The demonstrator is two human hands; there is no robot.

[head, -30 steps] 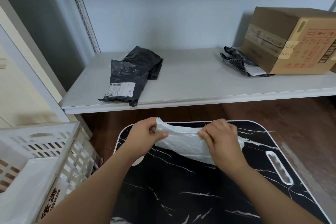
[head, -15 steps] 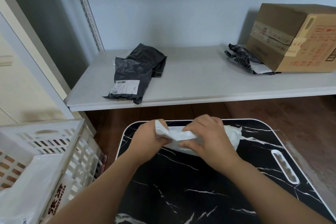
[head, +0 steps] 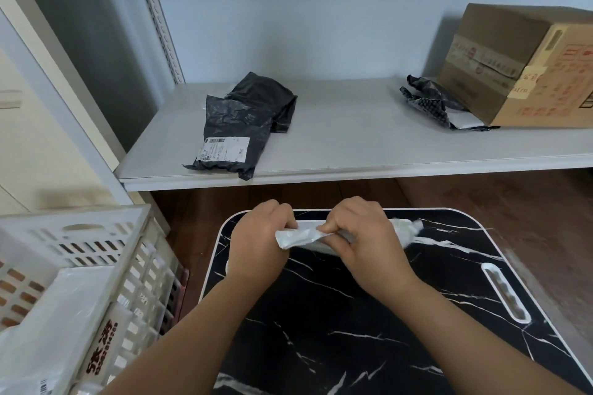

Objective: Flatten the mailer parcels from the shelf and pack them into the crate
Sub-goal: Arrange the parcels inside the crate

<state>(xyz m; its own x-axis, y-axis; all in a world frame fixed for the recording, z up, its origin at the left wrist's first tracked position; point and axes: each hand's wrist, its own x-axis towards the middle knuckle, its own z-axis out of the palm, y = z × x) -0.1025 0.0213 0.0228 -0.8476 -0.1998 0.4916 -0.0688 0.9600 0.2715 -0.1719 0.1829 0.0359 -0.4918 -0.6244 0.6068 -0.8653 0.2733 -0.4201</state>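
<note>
**Flattening a White Mailer on the Work Board**

The grey shelf point(head: 353, 144) spans the upper scene. On its right end stands a cardboard box point(head: 526, 67), with a crumpled black mailer point(head: 430, 99) just beside it. Near the left end lies a second black mailer point(head: 237, 135), label side up, close to the shelf's front edge. Both appear unprocessed.

Below the shelf sits the black marble-pattern board point(head: 353, 330), which serves as the work surface. To its left stands the white slatted crate point(head: 80, 250), already holding white plastic packaging point(head: 41, 330).

The item in hand is the white mailer point(head: 298, 238), held over the far edge of the board. The left hand point(head: 256, 244) grips its left end with curled fingers. The right hand point(head: 365, 244) pinches the mailer near its middle, thumb and fingers closed on the film; the right end projects beyond that hand. Whether the mailer touches the board cannot be determined.

Judged procedure for this step:
1. Lay the mailer fully onto the board before pressing.
2. Keep one end anchored and smooth outward toward the open end so trapped air escapes.
3. Fold along existing creases only; bunching the film will make it spring back.
4. Confirm the parcel lies flat, then transfer it left into the crate, stacking it on the packaging already there.
</note>
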